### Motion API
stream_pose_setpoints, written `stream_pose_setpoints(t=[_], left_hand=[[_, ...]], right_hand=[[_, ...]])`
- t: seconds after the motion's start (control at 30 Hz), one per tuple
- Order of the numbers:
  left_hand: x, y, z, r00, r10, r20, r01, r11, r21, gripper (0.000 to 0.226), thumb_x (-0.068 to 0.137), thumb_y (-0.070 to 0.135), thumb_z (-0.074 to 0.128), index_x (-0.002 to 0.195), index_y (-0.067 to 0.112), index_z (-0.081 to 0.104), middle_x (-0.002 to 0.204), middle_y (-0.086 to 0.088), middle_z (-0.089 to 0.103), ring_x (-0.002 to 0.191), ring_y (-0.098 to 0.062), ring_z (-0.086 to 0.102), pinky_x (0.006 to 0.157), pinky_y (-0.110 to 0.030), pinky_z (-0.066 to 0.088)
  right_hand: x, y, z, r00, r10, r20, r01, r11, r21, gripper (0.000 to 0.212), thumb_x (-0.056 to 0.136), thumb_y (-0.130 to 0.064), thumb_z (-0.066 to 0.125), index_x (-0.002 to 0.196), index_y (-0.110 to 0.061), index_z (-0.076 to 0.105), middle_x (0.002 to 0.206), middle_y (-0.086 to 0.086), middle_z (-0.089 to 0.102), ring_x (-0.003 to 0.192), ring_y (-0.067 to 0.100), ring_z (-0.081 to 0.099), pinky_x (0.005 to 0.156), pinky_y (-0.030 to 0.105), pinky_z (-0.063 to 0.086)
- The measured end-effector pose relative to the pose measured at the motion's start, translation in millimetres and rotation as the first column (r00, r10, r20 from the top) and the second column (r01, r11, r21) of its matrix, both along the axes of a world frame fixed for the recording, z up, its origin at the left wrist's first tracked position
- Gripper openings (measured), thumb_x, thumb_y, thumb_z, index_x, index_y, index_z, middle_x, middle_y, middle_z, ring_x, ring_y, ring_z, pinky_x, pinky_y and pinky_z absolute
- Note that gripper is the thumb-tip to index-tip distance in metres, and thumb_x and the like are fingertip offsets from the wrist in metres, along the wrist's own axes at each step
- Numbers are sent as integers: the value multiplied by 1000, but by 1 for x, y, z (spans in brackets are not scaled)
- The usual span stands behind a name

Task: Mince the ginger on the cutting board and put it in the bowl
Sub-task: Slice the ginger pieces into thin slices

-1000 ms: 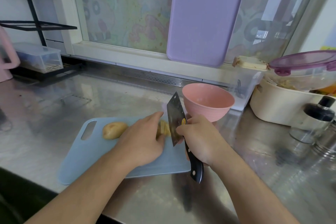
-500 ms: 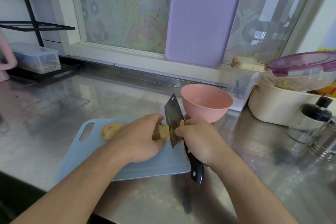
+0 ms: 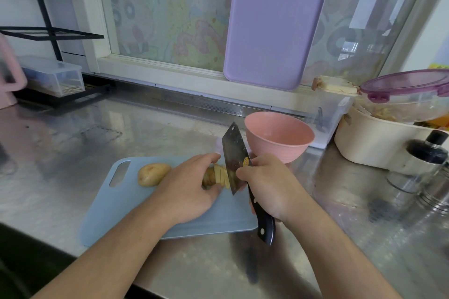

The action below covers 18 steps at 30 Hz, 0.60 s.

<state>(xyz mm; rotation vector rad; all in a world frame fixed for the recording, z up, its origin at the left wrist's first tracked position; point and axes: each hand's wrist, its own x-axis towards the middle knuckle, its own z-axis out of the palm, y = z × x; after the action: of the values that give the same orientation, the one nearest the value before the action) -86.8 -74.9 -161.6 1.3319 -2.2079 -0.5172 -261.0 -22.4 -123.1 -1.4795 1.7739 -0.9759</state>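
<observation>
The wide brushed stainless-steel counter [image 3: 150,133] is shiny and mirrors the window. The pale blue plastic cutting board [image 3: 116,206] looks matt and smooth, as does the round pink plastic bowl [image 3: 279,138]. The broad dark metal cleaver [image 3: 234,153] has a dull, speckled blade and a glossy black riveted handle. The tall lilac plastic board [image 3: 277,22] looks satin-smooth.

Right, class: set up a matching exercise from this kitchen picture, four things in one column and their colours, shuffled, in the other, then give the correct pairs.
Things:
1. cutting board
2. bowl
3. knife handle
4. board leaning at the window

Colours:
A. black
B. purple
C. light blue
D. pink

Pairs: 1-C, 2-D, 3-A, 4-B
</observation>
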Motion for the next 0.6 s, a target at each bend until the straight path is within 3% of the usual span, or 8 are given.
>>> stream_pose_setpoints(t=[0.17, 0.27, 0.4, 0.47, 0.53, 0.6], left_hand=[[1, -1, -2, 999, 19, -38, -18, 999, 30, 57, 99, 38, 64, 151, 40, 42, 146, 23, 51, 120, -6, 54, 96, -22, 42], [0, -3, -3, 998, 34, -49, -34, 999, 14, 46, 103, 35, 58, 148, 39, 46, 141, 21, 55, 113, -5, 53, 91, -22, 39], [-1, -2, -4, 997, 57, -44, -58, 998, -9, 43, 105, 32, 55, 147, 35, 48, 141, 19, 55, 116, -6, 55, 91, -20, 39], [-1, -1, -5, 996, 69, -51, -70, 997, -20, 42, 104, 33, 56, 145, 34, 48, 139, 18, 54, 107, -5, 55, 88, -20, 40], [-1, 1, -5, 995, 79, -62, -81, 996, -34, 43, 100, 36, 57, 143, 33, 49, 137, 18, 52, 101, -5, 53, 86, -22, 44], [-3, 5, -4, 995, 84, -49, -86, 995, -52, 48, 96, 41, 59, 143, 32, 48, 139, 17, 49, 112, -6, 55, 94, -27, 49]], right_hand=[[1, 1, 2, 999, -3, 36, 3, 1000, -13, 30, 81, -15, 57, 79, 15, 55, 64, 11, 38, 58, 20, 36, 60, 37, 29], [2, 1, 3, 998, -3, 62, 5, 1000, -29, 33, 83, -14, 58, 86, 19, 54, 60, 11, 35, 56, 22, 36, 59, 39, 31], [3, 0, 2, 999, -39, 14, 40, 999, -29, 33, 82, -15, 57, 88, 17, 55, 61, 11, 36, 58, 23, 37, 59, 39, 33], [1, -1, 0, 997, -70, -35, 70, 997, -10, 27, 79, -13, 56, 82, 14, 53, 61, 10, 35, 59, 24, 36, 58, 38, 31], [0, -1, -1, 993, -68, -98, 69, 998, 9, 18, 80, -9, 56, 69, 3, 48, 61, 8, 36, 60, 26, 36, 57, 36, 31], [0, -3, -2, 988, -33, -151, 36, 999, 21, 19, 83, -8, 55, 67, -7, 46, 66, 9, 42, 63, 27, 41, 59, 38, 36]])
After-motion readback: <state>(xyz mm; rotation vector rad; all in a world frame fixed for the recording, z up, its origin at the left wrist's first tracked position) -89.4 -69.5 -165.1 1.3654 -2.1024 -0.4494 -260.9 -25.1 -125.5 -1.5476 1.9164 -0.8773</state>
